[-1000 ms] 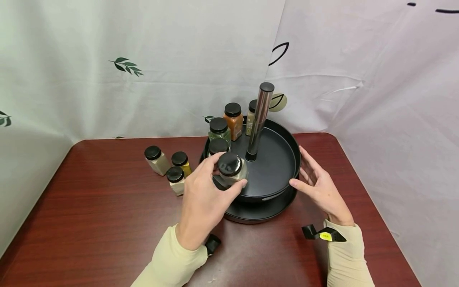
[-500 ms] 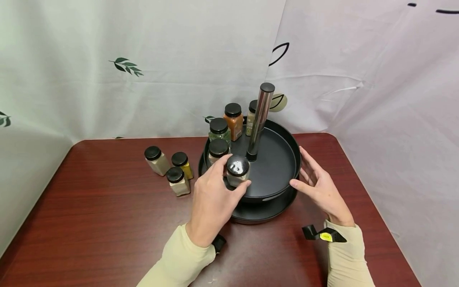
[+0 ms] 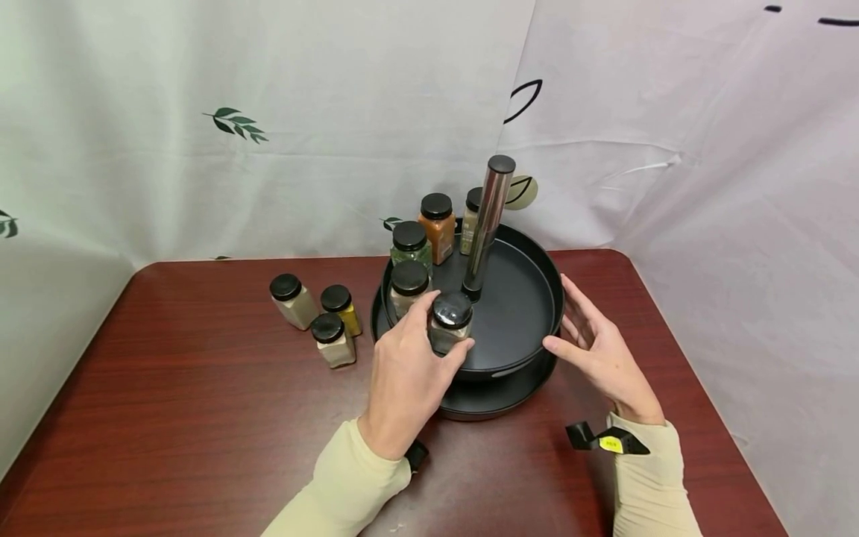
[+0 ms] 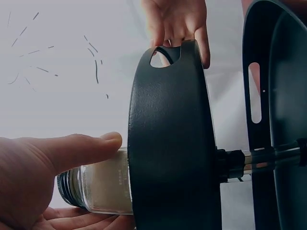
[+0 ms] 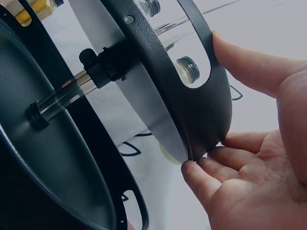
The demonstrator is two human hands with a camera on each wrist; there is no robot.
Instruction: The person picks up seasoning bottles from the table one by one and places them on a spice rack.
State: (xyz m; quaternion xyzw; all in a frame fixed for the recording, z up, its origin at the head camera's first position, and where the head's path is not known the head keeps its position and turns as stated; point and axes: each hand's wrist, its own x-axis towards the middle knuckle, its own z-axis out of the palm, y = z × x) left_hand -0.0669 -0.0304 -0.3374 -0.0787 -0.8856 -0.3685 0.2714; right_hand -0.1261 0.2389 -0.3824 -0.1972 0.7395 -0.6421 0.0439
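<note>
A clear jar with a black lid (image 3: 452,310) is pinched between the thumb and fingers of the left hand (image 3: 407,373), at the front left of the black upper tray (image 3: 517,313). In the left wrist view the jar (image 4: 108,184) stands partly behind the tray's side wall (image 4: 168,129), its base hidden. The right hand (image 3: 607,358) holds the upper tray's right rim. The right wrist view shows its thumb on the wall (image 5: 218,105) beside a cut-out and its fingers under the edge. Several jars, one orange (image 3: 438,235), one green (image 3: 411,250), line the tray's back left.
Below the upper tray lies a wider lower tray (image 3: 483,399). A metallic post (image 3: 488,224) rises from the upper tray's middle. Three black-lidded jars, one of them yellow (image 3: 349,317), stand on the red-brown table (image 3: 201,418) to the left. White cloth (image 3: 335,149) hangs behind.
The left hand has moved a little to the right with its jar, over the tray's front left part. The right hand has kept its place on the rim.
</note>
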